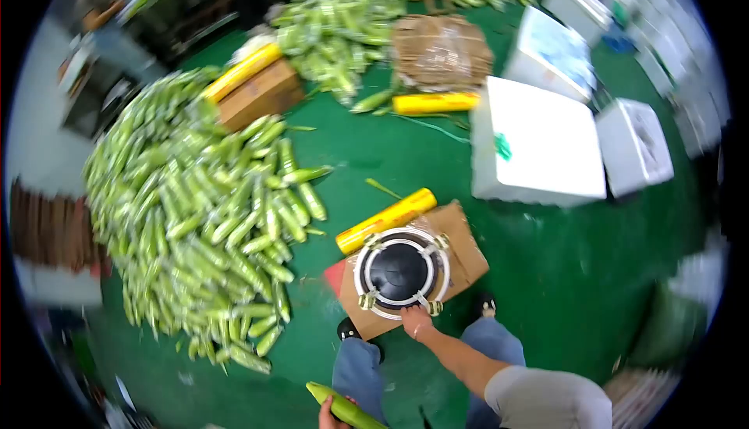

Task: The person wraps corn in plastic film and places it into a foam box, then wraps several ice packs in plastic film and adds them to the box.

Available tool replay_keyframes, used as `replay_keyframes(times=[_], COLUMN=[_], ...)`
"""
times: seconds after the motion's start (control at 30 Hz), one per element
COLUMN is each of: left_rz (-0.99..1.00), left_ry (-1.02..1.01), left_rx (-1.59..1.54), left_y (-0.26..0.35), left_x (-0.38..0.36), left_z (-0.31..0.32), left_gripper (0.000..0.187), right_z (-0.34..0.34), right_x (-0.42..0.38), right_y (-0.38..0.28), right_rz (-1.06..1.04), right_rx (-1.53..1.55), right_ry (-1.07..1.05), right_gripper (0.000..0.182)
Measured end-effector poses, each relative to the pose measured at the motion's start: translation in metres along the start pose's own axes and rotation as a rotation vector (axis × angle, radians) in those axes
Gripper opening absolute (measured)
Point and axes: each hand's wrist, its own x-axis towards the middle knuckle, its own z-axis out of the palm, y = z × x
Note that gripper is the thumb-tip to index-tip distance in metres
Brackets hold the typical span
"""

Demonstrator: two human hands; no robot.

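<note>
Floor: smooth green, glossy in places (562,273), stretching under everything in the room.
Left side: a wide heap of long green vegetables (211,218), many shiny with clear wrapping; a cardboard box (260,98) with a yellow roll on it (243,71) stands at its far edge.
Far side: a second vegetable heap (335,31) beside a stack of flattened cardboard (441,50).
Right side: several white boxes (538,140), foam-like.
Background: another person (113,35) at the upper left.
Between the feet: a cardboard piece (466,253) bearing a black-centred round stand (399,270) with white rings; a nearer yellow roll (386,220) lies along its far side.
Left hand: (331,415) closed around one green vegetable (343,406), near the lower edge, partly cut off.
Right hand: (417,321) fingers bent at the stand's near rim, touching it; whether they grip, I cannot tell.
</note>
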Motion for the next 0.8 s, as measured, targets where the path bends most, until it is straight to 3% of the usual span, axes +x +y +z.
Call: replay_keyframes(times=[0.1,0.23,0.27,0.3,0.33,0.37,0.43,0.6,0.7,0.77,0.8], left_rz=[0.002,0.051,0.091,0.118,0.159,0.191,0.221,0.227,0.241,0.213,0.192], left_ry=[-0.166,-0.121,-0.126,-0.131,-0.111,-0.100,-0.100,-0.199,-0.359,-0.435,-0.505], left_rx=[-0.241,-0.111,-0.119,-0.110,-0.176,-0.182,-0.198,-0.089,-0.097,-0.059,-0.053], left_y=[-0.039,-0.082,-0.091,-0.101,-0.109,-0.115,-0.122,-0.137,-0.125,-0.107,-0.104], left_x=[0.006,-0.002,-0.015,-0.030,-0.050,-0.066,-0.089,-0.113,-0.112,-0.123,-0.113], left_z=[0.001,0.016,0.025,0.032,0.037,0.044,0.051,0.058,0.068,0.074,0.071], left_gripper=[0.041,0.047,0.046,0.045,0.045,0.044,0.043,0.042,0.042,0.045,0.047], right_z=[-0.030,-0.148,-0.190,-0.206,-0.222,-0.281,-0.315,-0.374,-0.404,-0.420,-0.418], right_x=[-0.015,-0.007,-0.006,0.010,0.024,-0.003,-0.031,-0.152,-0.207,-0.236,-0.245], right_y=[0.011,0.022,0.024,0.045,0.067,0.054,0.068,0.096,0.096,0.087,0.087], right_rz=[-0.126,-0.313,-0.295,-0.370,-0.315,-0.323,-0.344,-0.320,-0.399,-0.319,-0.102], right_rx=[0.223,0.268,0.441,0.414,0.670,0.596,0.553,0.524,0.667,0.797,1.059], right_ry=[0.208,0.434,0.443,0.497,0.385,0.405,0.505,0.268,0.094,0.015,-0.106], right_gripper=[0.017,0.016,0.019,0.018,0.018,0.017,0.022,0.035,0.019,0.016,0.015])
